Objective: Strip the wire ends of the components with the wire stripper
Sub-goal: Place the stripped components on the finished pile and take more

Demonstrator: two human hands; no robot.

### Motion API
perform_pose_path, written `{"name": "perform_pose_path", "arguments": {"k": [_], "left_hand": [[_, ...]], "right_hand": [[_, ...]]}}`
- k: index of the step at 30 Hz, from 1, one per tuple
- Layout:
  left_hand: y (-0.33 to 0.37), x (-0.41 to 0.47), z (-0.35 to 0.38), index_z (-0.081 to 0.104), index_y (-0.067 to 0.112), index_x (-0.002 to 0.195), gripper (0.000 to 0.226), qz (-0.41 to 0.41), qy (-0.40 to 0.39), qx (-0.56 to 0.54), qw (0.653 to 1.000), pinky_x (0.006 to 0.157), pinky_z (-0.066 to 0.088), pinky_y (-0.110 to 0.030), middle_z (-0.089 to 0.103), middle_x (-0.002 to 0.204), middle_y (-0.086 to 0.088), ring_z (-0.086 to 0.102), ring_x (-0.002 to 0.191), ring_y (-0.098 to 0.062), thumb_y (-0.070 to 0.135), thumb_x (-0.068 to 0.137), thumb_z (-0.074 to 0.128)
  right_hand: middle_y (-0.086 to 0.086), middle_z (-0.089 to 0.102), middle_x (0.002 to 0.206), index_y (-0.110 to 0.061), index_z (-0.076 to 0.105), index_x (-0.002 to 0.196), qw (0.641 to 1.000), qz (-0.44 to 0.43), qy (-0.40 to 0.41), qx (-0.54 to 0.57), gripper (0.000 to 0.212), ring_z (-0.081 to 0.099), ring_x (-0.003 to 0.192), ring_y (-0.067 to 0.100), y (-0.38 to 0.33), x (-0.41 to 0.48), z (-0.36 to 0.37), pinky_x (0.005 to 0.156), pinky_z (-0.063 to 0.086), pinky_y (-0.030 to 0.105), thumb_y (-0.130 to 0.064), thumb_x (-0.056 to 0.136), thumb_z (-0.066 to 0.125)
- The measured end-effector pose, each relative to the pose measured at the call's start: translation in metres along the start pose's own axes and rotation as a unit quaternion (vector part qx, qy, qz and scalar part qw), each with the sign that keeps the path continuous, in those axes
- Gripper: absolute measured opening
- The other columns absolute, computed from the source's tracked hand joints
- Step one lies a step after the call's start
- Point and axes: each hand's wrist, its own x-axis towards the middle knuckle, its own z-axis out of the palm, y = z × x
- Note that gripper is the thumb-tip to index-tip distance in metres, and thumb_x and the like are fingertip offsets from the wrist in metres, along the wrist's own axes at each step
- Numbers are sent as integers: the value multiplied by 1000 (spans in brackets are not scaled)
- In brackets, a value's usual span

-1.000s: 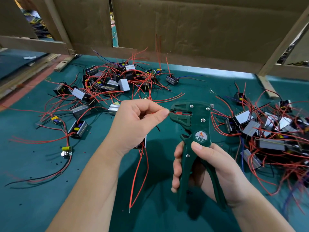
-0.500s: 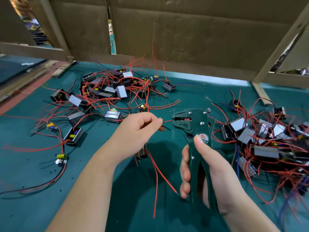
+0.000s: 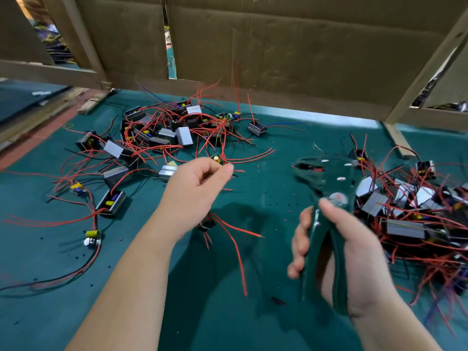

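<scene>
Your right hand (image 3: 342, 249) clenches the handles of the green wire stripper (image 3: 326, 181), held over the teal mat (image 3: 76, 312) with its head well apart from your left hand (image 3: 197, 191). That hand curls round a small component (image 3: 208, 224), whose red wires (image 3: 235, 247) dangle below the palm. The stripper's round orange label (image 3: 336, 198) is too blurred to read. Wired components lie in a left heap (image 3: 162, 138) and a right heap (image 3: 405, 211).
</scene>
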Motion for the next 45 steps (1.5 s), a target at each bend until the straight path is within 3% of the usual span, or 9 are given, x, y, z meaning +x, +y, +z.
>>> {"name": "perform_pose_path", "arguments": {"k": [4, 8, 13, 15, 22, 26, 32, 40, 45], "left_hand": [[0, 3, -6, 61, 19, 72, 25, -12, 10, -49, 999, 47, 32, -14, 39, 42, 15, 33, 45, -2, 27, 95, 56], [0, 0, 2, 64, 16, 81, 22, -10, -31, -55, 998, 59, 35, -30, 44, 41, 18, 34, 43, -1, 22, 98, 52], [1, -1, 2, 64, 23, 75, 17, 4, -35, -93, 995, 53, 37, -19, 45, 44, 17, 38, 46, 0, 22, 92, 61], [3, -3, 5, 63, 23, 74, 16, 1, -37, -121, 992, 56, 37, -25, 44, 43, 15, 38, 43, -1, 23, 90, 62], [5, -7, 15, 57, 23, 71, 15, -26, -89, -195, 976, 62, 37, -30, 35, 48, 10, 33, 42, -4, 28, 84, 58], [7, -9, 19, 56, 25, 67, 21, -28, -126, -196, 972, 63, 40, -28, 27, 55, 3, 26, 46, -8, 28, 86, 50], [8, -10, 17, 53, 26, 67, 20, -1, -121, -142, 983, 61, 41, -35, 38, 47, 11, 38, 46, -3, 32, 86, 52], [5, -9, 13, 54, 30, 69, 17, 29, -135, -85, 987, 48, 42, -16, 38, 54, 11, 44, 54, -6, 35, 85, 52], [6, -9, 10, 56, 26, 71, 17, 52, -137, -55, 988, 57, 36, -26, 41, 60, 1, 38, 59, -14, 33, 87, 53]], "right_hand": [[8, 42, 52, -15, 57, 60, 999, -29, 21, 7, 31, 43, 38, 23, -11, 1, -11, 37, 42, 33, -44, 71, 54], [13, 50, 61, -13, 64, 70, 998, 25, -65, -4, 33, 52, 48, 27, -1, 1, -8, 47, 50, 38, -44, 60, 71], [23, 57, 76, -3, 65, 87, 990, 63, -128, 21, 51, 60, 66, 36, 9, 3, -5, 63, 55, 50, -33, 49, 83], [24, 58, 79, -2, 66, 89, 986, 73, -147, 37, 56, 60, 68, 37, 11, 3, -3, 67, 55, 51, -32, 46, 87], [24, 60, 82, -4, 69, 96, 971, 64, -230, 25, 51, 62, 72, 39, 16, 1, 3, 72, 53, 54, -34, 58, 85], [24, 62, 83, -3, 71, 94, 971, 64, -232, 14, 52, 63, 72, 40, 17, 2, 3, 74, 53, 54, -36, 57, 86], [24, 61, 82, -6, 70, 96, 974, 54, -220, -5, 52, 64, 72, 40, 16, 3, 1, 73, 53, 54, -39, 60, 84], [24, 59, 74, -7, 68, 88, 976, 59, -208, -22, 50, 62, 64, 37, 14, 1, 1, 65, 54, 50, -42, 58, 85], [24, 58, 74, -7, 66, 88, 976, 62, -206, -35, 51, 62, 64, 36, 13, 1, 0, 65, 54, 49, -43, 57, 84]]}}
